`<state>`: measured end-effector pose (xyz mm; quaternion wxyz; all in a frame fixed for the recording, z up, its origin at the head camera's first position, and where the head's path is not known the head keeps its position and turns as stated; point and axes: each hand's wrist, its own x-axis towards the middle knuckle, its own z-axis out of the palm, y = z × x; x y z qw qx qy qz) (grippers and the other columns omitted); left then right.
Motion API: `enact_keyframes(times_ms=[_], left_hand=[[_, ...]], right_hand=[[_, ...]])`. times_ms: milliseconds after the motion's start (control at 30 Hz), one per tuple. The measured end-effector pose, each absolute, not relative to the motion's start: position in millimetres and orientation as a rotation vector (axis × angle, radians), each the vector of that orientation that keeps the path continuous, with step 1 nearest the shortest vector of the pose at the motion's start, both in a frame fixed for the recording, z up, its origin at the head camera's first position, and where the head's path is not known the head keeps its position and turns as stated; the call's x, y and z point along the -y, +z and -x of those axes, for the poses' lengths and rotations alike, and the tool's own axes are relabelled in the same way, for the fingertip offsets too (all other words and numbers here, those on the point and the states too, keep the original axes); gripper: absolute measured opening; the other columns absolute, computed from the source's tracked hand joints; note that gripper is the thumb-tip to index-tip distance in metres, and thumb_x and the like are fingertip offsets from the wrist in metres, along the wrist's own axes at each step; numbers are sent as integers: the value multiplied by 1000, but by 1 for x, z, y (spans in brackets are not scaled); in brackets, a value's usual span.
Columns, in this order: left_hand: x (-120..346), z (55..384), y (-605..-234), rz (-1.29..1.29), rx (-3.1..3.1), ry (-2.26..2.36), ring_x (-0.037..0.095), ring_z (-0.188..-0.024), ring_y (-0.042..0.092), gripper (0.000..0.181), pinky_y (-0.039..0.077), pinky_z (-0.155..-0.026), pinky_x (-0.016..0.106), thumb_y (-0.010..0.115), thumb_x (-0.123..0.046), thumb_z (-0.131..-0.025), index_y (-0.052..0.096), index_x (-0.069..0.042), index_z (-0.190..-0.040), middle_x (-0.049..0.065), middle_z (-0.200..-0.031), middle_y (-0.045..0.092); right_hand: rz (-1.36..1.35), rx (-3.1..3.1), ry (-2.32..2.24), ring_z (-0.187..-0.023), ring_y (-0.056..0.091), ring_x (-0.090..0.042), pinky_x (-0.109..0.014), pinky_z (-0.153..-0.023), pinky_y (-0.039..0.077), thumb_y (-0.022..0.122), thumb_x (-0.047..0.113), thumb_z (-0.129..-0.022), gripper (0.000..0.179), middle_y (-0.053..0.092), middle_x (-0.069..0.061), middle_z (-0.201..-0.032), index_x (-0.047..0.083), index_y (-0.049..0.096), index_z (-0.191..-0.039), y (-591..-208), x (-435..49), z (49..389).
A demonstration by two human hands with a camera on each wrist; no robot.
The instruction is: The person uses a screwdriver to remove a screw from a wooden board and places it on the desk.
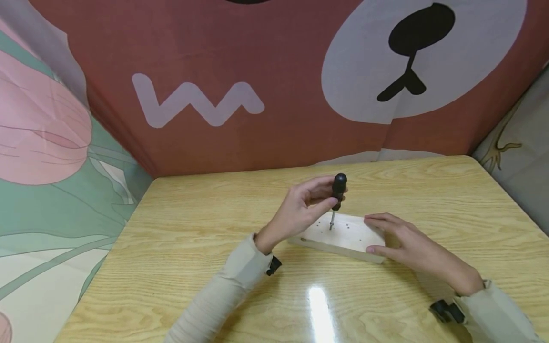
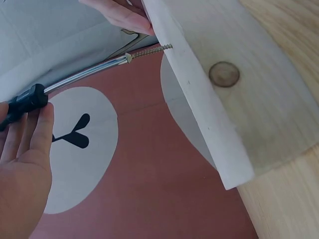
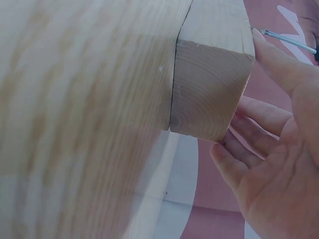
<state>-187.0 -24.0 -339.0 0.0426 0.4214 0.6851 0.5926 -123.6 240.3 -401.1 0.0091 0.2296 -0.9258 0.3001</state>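
Observation:
A black-handled screwdriver [image 1: 339,186] stands nearly upright over a pale wooden block [image 1: 353,232], its handle held by my left hand [image 1: 302,205] between thumb and fingers. In the left wrist view, the metal shaft meets the head of a long threaded screw [image 2: 150,52], whose point is at the block's top face. Most of the screw's thread shows above the wood. My right hand [image 1: 405,243] grips the block's right end, thumb at the near edge and fingers at the far one. Its end grain [image 3: 212,89] shows in the right wrist view.
Several small dark holes [image 1: 348,226] dot the block's top. The block lies on a wood-grain table [image 1: 206,228]. Behind the table hangs a reddish-brown cloth [image 1: 274,138] with a cartoon face; a floral cloth [image 1: 43,143] hangs at the left.

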Motion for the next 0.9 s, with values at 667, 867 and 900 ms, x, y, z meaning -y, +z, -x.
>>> enact_keyframes(times_ms=[667,867,900], left_hand=[[21,187,-339,-1233,-2222,1836,28,-108,69,37,57,-93,25,62,-3,-97,58,3,-133,22,-119,68],[22,187,-338,-1270,-2159,1807,29,-106,71,40,58,-91,28,62,-1,-96,54,2,-135,23,-119,69],[22,187,-338,-1263,-2179,1806,27,-104,71,40,59,-90,27,64,0,-94,55,2,-133,22,-117,70]], right_hand=[[-741,2880,907,-125,54,-43,-61,-96,48,76,34,-87,63,58,-20,-136,-1,57,-135,-401,-240,124],[-725,2899,921,-127,53,-43,-61,-97,48,75,35,-88,64,57,-20,-137,-1,56,-137,-401,-240,124],[-724,2903,926,-127,53,-43,-61,-97,48,74,36,-89,64,56,-21,-138,-1,55,-137,-400,-240,124]])
